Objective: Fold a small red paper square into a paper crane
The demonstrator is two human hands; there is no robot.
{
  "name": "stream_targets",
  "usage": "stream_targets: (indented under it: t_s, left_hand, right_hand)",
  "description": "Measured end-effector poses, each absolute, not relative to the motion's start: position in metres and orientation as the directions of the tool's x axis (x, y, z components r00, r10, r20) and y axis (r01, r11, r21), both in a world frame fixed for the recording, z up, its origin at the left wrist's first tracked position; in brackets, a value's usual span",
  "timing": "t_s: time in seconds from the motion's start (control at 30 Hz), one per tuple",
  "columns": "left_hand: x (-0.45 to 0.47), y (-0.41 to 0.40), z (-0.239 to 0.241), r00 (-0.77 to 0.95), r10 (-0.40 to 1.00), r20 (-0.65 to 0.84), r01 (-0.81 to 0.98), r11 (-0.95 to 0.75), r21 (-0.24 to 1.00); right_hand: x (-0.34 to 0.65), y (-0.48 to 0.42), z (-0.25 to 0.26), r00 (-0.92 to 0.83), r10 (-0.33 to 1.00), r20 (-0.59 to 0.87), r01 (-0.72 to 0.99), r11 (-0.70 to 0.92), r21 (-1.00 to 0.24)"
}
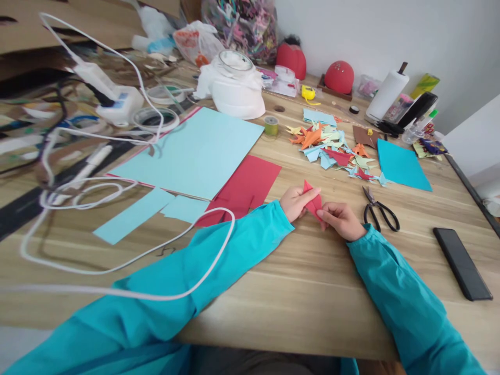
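Observation:
A small piece of folded red paper (312, 200) is held between my two hands, a little above the wooden table. My left hand (294, 203) pinches its left side, thumb on top. At its lower right edge, my right hand (342, 220) grips it between thumb and fingers. The paper narrows to a point at its upper end, and a crease runs along it. Black-handled scissors (379, 211) lie just right of my right hand. Beyond my hands is a pile of folded paper cranes (332, 146) in orange, red, blue and pale green.
Light blue sheets (195, 148) and red sheets (250, 182) lie to the left. A white cable (219, 255) loops over my left sleeve. A phone (462, 263) rests at the right, a blue sheet (404, 165) behind it. A thread spool (271, 126) stands near the cranes.

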State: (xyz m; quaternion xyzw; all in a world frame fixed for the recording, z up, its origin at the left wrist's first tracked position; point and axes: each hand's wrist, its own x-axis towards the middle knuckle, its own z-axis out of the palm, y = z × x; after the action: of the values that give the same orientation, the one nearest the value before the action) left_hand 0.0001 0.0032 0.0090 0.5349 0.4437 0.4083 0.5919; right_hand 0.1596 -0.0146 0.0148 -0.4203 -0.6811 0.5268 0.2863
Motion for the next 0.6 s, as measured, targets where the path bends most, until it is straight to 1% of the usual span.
stream_targets:
  t_s: [0.07,0.17,0.2,0.27,0.43,0.6]
  left_hand:
    - [0.0001,0.0041,0.0083,0.281,0.955,-0.092,-0.001,0.096,0.995]
    - [0.0003,0.0027,0.0088,0.344,0.938,-0.027,0.066,0.005,0.998]
    - [0.0004,0.0019,0.0092,0.351,0.936,-0.016,0.082,-0.014,0.997]
    - [0.0004,0.0008,0.0101,0.326,0.945,-0.029,0.091,0.000,0.996]
    - [0.0000,0.0024,0.0097,0.257,0.964,-0.072,-0.004,0.075,0.997]
    - [-0.0008,0.0066,0.0052,0.269,0.960,-0.079,-0.116,0.114,0.987]
  right_hand:
    - [0.1589,-0.0154,0.0151,-0.484,0.874,-0.047,0.292,0.111,-0.950]
    - [0.1588,-0.0158,0.0133,-0.500,0.866,-0.016,0.340,0.179,-0.923]
    - [0.1590,-0.0156,0.0124,-0.505,0.863,-0.011,0.350,0.193,-0.917]
    - [0.1596,-0.0151,0.0107,-0.509,0.861,-0.018,0.342,0.183,-0.921]
    - [0.1603,-0.0144,0.0122,-0.502,0.864,-0.043,0.299,0.128,-0.946]
    - [0.1601,-0.0150,0.0145,-0.498,0.865,-0.065,0.286,0.093,-0.954]
